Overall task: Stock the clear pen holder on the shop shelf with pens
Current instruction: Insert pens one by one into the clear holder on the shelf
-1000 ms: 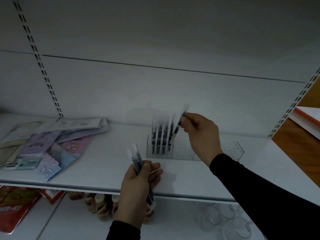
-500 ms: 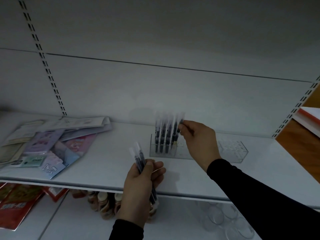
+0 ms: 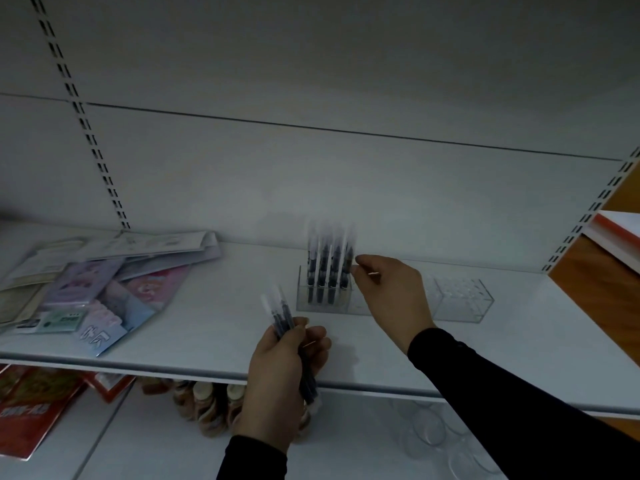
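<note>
A long clear pen holder (image 3: 464,299) stands on the white shelf (image 3: 214,327), towards the back. Several dark pens with frosted caps (image 3: 325,268) stand upright in its left end; the right part shows empty holes. My right hand (image 3: 391,292) reaches in from the right and pinches the rightmost standing pen (image 3: 347,268) between thumb and forefinger. In front of the shelf edge my left hand (image 3: 280,375) grips a small bundle of the same pens (image 3: 277,313), their caps pointing up.
Flat stationery packs (image 3: 97,289) lie piled at the shelf's left. Below are red packets (image 3: 31,403), small jars (image 3: 204,407) and clear cups (image 3: 429,431). A slotted upright (image 3: 93,147) runs up the back panel. Stacked books (image 3: 620,237) sit on a wooden surface at right.
My right hand has lowered a pen from a tilt above the holder into a slot beside the others. The left hand and its bundle have hardly moved.
</note>
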